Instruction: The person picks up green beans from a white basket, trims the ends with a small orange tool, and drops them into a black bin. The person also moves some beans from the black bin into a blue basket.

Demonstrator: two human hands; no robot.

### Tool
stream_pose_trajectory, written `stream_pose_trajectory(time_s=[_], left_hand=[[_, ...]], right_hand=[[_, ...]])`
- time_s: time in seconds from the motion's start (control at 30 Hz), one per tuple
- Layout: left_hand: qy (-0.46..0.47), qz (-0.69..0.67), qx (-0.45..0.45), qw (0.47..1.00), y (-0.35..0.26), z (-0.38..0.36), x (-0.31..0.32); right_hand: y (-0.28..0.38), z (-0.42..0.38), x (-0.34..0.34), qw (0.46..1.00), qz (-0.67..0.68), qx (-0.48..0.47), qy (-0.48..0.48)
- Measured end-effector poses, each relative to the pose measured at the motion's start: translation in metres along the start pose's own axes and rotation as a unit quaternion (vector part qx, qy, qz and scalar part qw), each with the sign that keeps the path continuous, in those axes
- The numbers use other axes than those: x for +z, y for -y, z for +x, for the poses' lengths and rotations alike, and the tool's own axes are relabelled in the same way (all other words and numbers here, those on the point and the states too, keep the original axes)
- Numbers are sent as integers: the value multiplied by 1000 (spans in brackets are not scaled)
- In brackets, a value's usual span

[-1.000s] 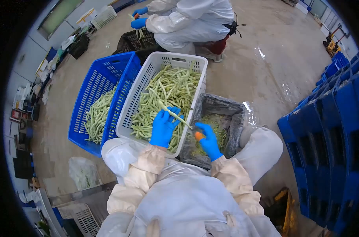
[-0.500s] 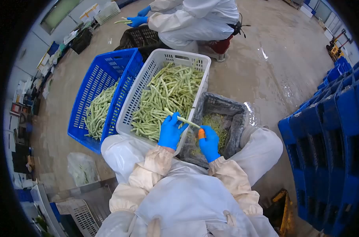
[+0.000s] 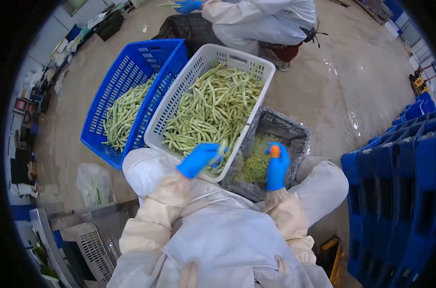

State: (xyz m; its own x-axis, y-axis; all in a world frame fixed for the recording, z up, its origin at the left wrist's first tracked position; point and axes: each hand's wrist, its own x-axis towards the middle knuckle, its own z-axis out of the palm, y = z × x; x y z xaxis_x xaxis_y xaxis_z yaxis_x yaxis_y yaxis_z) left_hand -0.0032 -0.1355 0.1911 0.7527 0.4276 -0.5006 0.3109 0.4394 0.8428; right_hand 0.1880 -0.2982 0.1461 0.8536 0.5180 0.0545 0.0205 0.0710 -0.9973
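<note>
My left hand [image 3: 199,160], in a blue glove, is over the near edge of the white crate [image 3: 153,137]. Its fingers are closed on a pale green bean [image 3: 222,148], somewhat blurred by motion. Long green beans [image 3: 208,113] fill much of that crate. My right hand [image 3: 276,170], gloved in blue too, is above the black-lined bin [image 3: 297,132], its fingers curled. An orange piece [image 3: 275,151] shows at its thumb; whether it is worn or held I cannot make out. Green trimmings [image 3: 254,165] lie in the bin.
Left of the white crate, a blue crate [image 3: 95,120] holds more beans. Across from me a person [image 3: 256,21] sits beside a dark crate [image 3: 187,29], holding beans in a gloved hand. Blue pallets [image 3: 395,192] stand at the right. A plastic bag [image 3: 94,185] lies on the floor.
My hands have moved apart: the left toward the white crate with a bean, the right away over the bin. The bean no longer spans both hands. The view has shifted.
</note>
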Motion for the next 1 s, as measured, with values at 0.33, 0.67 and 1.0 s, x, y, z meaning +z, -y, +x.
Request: stream_pose_trajectory(time_s=[0.33,0.67,1.0], left_hand=[[-432,548,261,667,-85,-30,-218],[-169,612,-143,759,154,159,-155],[-135,-27,-391,910,97,136,-146]], right_hand=[[-42,9,-16,920,-361,-146,-47],[-62,2,6,941,-318,35,106],[-44,-4,23,947,-263,67,173]])
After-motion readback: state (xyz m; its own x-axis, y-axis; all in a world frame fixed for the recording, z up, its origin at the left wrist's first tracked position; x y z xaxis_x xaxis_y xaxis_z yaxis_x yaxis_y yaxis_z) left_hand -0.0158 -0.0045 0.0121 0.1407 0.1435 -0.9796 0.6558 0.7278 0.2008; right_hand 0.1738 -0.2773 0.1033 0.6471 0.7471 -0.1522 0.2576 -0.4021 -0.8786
